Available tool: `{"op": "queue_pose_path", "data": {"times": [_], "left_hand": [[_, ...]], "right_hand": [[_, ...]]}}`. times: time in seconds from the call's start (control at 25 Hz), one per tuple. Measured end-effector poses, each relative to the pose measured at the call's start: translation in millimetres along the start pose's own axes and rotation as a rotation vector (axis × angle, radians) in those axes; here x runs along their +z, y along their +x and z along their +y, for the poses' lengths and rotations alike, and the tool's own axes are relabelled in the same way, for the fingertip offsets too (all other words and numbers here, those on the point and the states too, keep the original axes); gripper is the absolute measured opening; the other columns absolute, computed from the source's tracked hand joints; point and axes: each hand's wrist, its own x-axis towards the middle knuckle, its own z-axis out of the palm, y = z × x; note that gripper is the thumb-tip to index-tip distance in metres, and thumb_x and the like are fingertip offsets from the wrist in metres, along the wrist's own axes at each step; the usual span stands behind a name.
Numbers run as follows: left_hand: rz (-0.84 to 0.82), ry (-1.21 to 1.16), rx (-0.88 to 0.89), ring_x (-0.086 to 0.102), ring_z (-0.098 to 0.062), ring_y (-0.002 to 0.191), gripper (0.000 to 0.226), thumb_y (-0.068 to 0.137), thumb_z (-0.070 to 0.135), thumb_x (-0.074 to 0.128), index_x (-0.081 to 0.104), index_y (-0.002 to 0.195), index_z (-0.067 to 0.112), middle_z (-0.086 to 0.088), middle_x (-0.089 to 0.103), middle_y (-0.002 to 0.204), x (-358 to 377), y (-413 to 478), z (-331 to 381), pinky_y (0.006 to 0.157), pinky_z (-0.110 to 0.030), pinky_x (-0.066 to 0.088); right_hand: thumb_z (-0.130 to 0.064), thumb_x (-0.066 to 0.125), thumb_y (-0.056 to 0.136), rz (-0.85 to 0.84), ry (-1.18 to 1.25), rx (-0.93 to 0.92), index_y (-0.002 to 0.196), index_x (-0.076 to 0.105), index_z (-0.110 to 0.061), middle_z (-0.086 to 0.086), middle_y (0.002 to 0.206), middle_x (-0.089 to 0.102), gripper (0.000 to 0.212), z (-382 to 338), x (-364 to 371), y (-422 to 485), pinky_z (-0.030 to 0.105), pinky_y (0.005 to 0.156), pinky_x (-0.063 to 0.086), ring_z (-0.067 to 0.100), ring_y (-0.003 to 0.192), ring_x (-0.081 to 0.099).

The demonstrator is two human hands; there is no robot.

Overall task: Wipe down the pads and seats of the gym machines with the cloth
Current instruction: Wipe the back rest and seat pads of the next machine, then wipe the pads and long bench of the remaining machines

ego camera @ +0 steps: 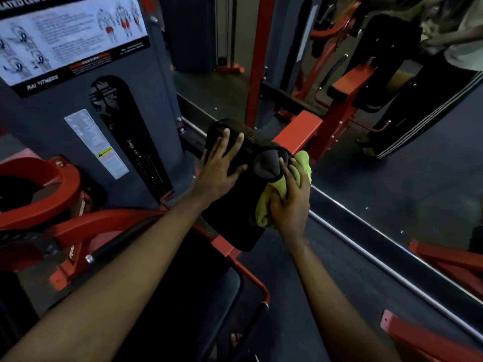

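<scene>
Two bare forearms reach up from the bottom edge toward mid-frame. At the centre, the left hand (222,163) lies flat on the top of a black vinyl machine pad (232,220), its fingers (225,138) straight and spread apart. Just right of it, the right hand (290,202) grips a bunched yellow-green cloth (304,163) against the pad's right side, fingers curled round the fabric. The pad sits on a red steel frame (298,131). A grey weight-stack tower (47,121) fills the upper left of the frame and carries a white exercise placard (73,35). A floor-level wall mirror (392,165) runs along the right, reflecting red machines and a person's striped trousers.
</scene>
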Motion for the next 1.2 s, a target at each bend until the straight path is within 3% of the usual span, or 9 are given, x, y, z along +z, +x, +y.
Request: {"op": "queue_pose_path", "data": {"times": [0.08,0.2,0.44,0.6,0.68,0.76,0.96,1.12,1.2], "left_hand": [[-0.020,-0.017,-0.029,0.001,-0.027,0.154,0.086,0.093,0.051,0.055,0.002,0.160,0.037,-0.002,-0.009,0.168,2.9,-3.2,0.9,0.117,-0.059,0.016],[-0.045,0.043,-0.041,0.000,-0.027,0.155,0.097,0.089,0.035,0.064,-0.003,0.159,0.036,0.000,-0.012,0.168,2.3,-4.2,0.1,0.118,-0.059,0.017],[-0.121,0.013,-0.081,0.006,-0.025,0.154,0.093,0.092,0.031,0.063,-0.002,0.158,0.041,0.003,-0.013,0.168,-11.0,-2.8,4.1,0.119,-0.058,0.013],[-0.149,-0.074,-0.103,0.023,-0.027,0.151,0.081,0.095,0.039,0.063,0.013,0.159,0.038,0.002,0.002,0.168,-26.2,0.8,3.6,0.117,-0.054,0.028],[-0.133,-0.128,-0.063,0.028,-0.027,0.149,0.074,0.095,0.034,0.065,0.027,0.158,0.029,-0.003,0.015,0.167,-36.8,4.8,9.4,0.117,-0.049,0.032],[-0.087,-0.207,-0.027,0.031,-0.023,0.148,0.065,0.095,0.029,0.066,0.038,0.154,0.022,-0.005,0.025,0.164,-47.0,9.8,21.2,0.118,-0.039,0.030],[-0.146,-0.364,0.043,0.035,-0.015,0.145,0.058,0.096,0.022,0.065,0.044,0.151,0.021,-0.005,0.037,0.159,-63.9,2.8,78.6,0.109,-0.013,0.020],[-0.236,-0.379,0.045,0.041,-0.015,0.142,0.059,0.095,0.026,0.065,0.044,0.151,0.026,-0.001,0.045,0.154,-70.0,-12.2,117.5,0.104,-0.013,0.024],[-0.260,-0.368,0.046,0.053,-0.021,0.130,0.058,0.095,0.028,0.064,0.045,0.150,0.028,-0.004,0.061,0.135,-74.7,-18.5,140.9,0.093,-0.015,0.032]], "right_hand": [[-0.008,0.057,0.075,0.032,0.005,-0.054,0.146,0.054,-0.016,0.010,0.151,0.043,0.072,6.7,5.6,0.1,0.036,0.120,0.031,0.022,0.146,0.036],[-0.011,0.056,0.081,0.026,0.004,-0.104,0.146,0.051,-0.008,0.017,0.152,0.040,0.066,19.7,4.5,-5.1,0.037,0.123,0.025,0.021,0.148,0.031],[-0.013,0.052,0.088,-0.029,0.056,0.092,0.147,0.045,-0.007,0.013,0.156,0.034,0.060,9.8,-1.8,-10.1,0.031,0.124,0.023,0.024,0.149,0.030],[-0.018,0.058,0.100,-0.043,0.041,0.265,0.129,0.058,-0.003,0.014,0.131,0.056,0.033,-4.1,-24.5,-4.1,0.021,0.106,0.035,0.029,0.126,0.052],[-0.030,0.056,0.101,-0.057,-0.041,0.265,0.110,0.065,-0.007,0.011,0.110,0.064,0.027,-11.1,-45.5,4.2,0.030,0.096,0.045,0.030,0.107,0.060],[-0.043,0.052,0.101,-0.111,-0.069,0.363,0.104,0.066,-0.007,0.012,0.103,0.069,0.039,-24.7,-70.9,18.4,0.040,0.087,0.052,0.027,0.095,0.064],[-0.048,0.053,0.102,-0.194,-0.067,0.420,0.109,0.068,-0.009,0.013,0.109,0.073,0.043,-60.3,-126.8,25.0,0.038,0.088,0.053,0.030,0.104,0.068],[-0.046,0.053,0.103,-0.150,-0.085,0.424,0.108,0.068,-0.010,0.011,0.107,0.074,0.040,-73.9,-173.6,12.4,0.039,0.090,0.053,0.027,0.102,0.069],[-0.047,0.053,0.103,-0.109,-0.093,0.436,0.109,0.068,-0.012,0.009,0.108,0.073,0.038,-77.5,-203.2,2.4,0.037,0.090,0.053,0.025,0.103,0.068]]}}
